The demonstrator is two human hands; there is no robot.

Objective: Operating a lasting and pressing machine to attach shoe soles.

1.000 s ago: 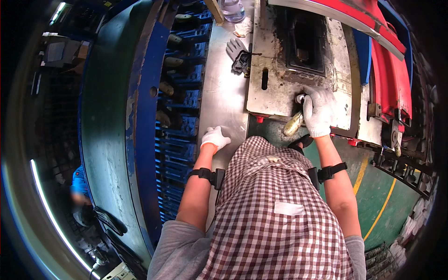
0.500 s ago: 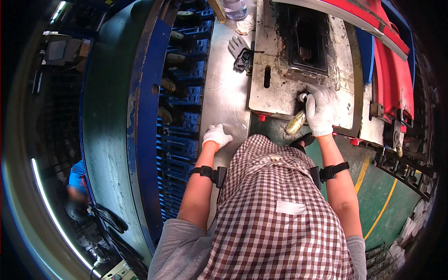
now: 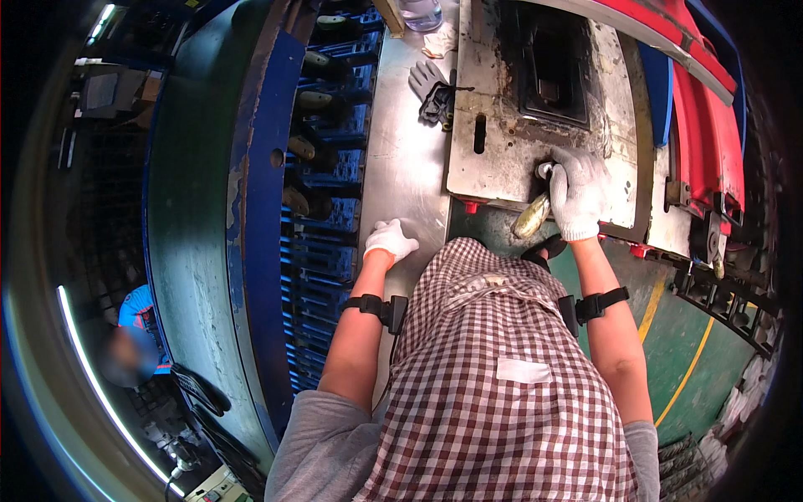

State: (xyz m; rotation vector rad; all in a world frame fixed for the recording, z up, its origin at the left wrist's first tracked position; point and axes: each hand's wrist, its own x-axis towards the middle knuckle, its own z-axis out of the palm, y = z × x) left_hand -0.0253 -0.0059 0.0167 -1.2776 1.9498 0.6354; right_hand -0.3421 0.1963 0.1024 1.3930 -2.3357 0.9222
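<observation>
My left hand [image 3: 391, 240], in a white knit glove, rests on the bare metal ledge [image 3: 407, 159] with thumb and fingers apart, holding nothing. My right hand [image 3: 579, 191], gloved the same way, is closed round an elongated piece with a worn yellowish rounded end [image 3: 531, 217]. That end points down and left past the machine plate's near edge; the upper part is dark, with a pale round bit by my thumb, and my fingers cover much of it. Under this hand lies the stained metal plate [image 3: 502, 171] with a dark rectangular recess [image 3: 554, 71].
Dark pieces with pale bottoms [image 3: 299, 148] line a blue rack left of the ledge. A grey glove [image 3: 430, 88] and a clear container [image 3: 421, 15] stand farther back. Red machine parts [image 3: 703, 134] rise at right. Another person [image 3: 138, 335] is at far left.
Both my hands keep their places and the right grip is unchanged. At far left the other person has shifted a little. The view has moved slightly.
</observation>
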